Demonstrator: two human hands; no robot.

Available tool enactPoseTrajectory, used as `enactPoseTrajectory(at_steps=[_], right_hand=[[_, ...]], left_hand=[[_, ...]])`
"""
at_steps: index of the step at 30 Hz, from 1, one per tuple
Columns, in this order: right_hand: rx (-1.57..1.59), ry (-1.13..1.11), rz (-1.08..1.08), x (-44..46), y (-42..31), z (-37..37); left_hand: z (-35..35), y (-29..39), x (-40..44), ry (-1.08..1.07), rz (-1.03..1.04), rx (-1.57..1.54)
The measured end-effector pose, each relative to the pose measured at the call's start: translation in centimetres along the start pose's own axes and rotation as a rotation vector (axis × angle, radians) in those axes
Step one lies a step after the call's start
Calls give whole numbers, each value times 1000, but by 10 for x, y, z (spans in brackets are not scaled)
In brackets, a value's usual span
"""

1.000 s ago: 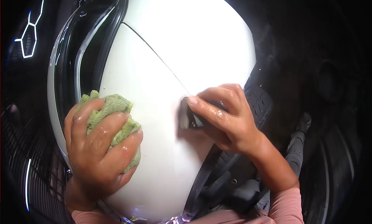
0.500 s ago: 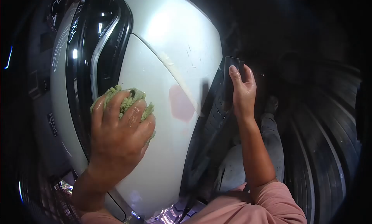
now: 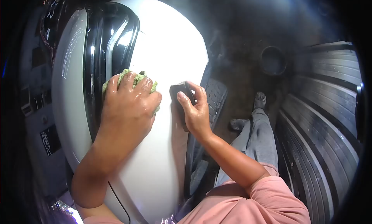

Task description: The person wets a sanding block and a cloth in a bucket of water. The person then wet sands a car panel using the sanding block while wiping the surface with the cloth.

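A crumpled, wet green cloth [image 3: 136, 80] is bunched under my left hand [image 3: 128, 111], whose fingers curl over it against the white car body near the dark lamp [image 3: 101, 42]. My right hand [image 3: 198, 115] grips a dark sanding block [image 3: 175, 93], thumb on the near face and fingers round the far side. The block is at the white body panel [image 3: 162, 162], close to its wheel-side edge; its underside is hidden. Both hands look wet. Strong glare washes out the panel's upper part, and the pinkish patch seen before is covered or out of sight.
A tyre [image 3: 217, 98] stands right of the panel. Beyond it a round bucket-like container [image 3: 272, 61] sits on the dark floor. Ribbed metal slats [image 3: 321, 123] run along the right side. My legs and shoes [image 3: 260, 100] are beside the car.
My right hand has brought the block leftward and down from beside the car onto the panel. My left hand, still on the cloth, has shifted slightly right and up. The view has brightened.
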State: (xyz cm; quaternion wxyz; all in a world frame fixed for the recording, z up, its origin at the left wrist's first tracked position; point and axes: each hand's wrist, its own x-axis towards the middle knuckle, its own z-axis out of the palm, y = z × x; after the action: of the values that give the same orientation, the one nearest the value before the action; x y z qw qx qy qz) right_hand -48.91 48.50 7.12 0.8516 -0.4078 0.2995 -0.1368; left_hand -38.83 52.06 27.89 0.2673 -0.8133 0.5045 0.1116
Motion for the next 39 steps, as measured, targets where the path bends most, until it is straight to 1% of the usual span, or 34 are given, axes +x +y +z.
enactPoseTrajectory(at_steps=[3, 4, 5, 7, 9, 10, 13, 15, 17, 19, 20, 21, 23, 25, 26, 29, 30, 31, 33, 35, 36, 39], right_hand=[[-76, 11, 3, 43, -19, 12], [-86, 21, -91, 64, -16, 17], [-73, 15, -107, 73, -17, 21], [-139, 3, -165, 61, -15, 15], [-172, -31, -150, 19, -9, 4], [-106, -50, -158, 4, -9, 2], [-185, -33, -247, 27, -8, 5], [-154, -30, -268, 68, -20, 22], [-147, -20, -271, 72, -22, 24], [-210, -15, -276, 37, -10, 12], [-212, -35, -236, 17, -1, 4], [-127, -40, -221, 3, 6, 0], [-143, -27, -213, 15, -2, 4], [-202, -17, -273, 60, -17, 17], [-175, -33, -301, 80, -23, 23], [-240, -68, -297, 43, -13, 9], [-306, -48, -323, 22, -2, 2], [-213, -81, -264, 9, -4, -1], [-255, -65, -302, 24, -6, 1], [-246, -43, -386, 71, -20, 17], [-182, -32, -391, 89, -27, 25], [-273, -37, -440, 70, -13, 18]], left_hand=[[-5, -4, 11, -5, 21, 18], [-3, -2, 10, -16, 16, 7], [-1, 0, 8, -6, 10, -6], [1, -2, 7, 26, 8, -11], [2, -4, 7, 65, 19, 32], [1, -3, 7, 68, 19, 40], [1, -1, 6, 36, 17, 45], [4, -3, 8, 34, 9, 41], [5, -4, 7, 41, 13, 33], [4, -3, 7, 23, 6, 40], [3, -3, 7, 14, 5, 43], [3, -3, 7, 23, 7, 42], [2, -3, 7, 34, 13, 39], [1, -3, 9, 3, -2, 26], [0, -2, 8, -14, -13, 20], [-2, -2, 9, -41, -14, 14], [-2, -3, 9, -21, -6, 25], [0, -3, 8, -3, 1, 34], [1, -3, 7, 20, 15, 47], [2, -2, 8, 42, 17, 55], [1, -1, 8, 19, 7, 47], [-1, -2, 9, -16, -2, 33]])
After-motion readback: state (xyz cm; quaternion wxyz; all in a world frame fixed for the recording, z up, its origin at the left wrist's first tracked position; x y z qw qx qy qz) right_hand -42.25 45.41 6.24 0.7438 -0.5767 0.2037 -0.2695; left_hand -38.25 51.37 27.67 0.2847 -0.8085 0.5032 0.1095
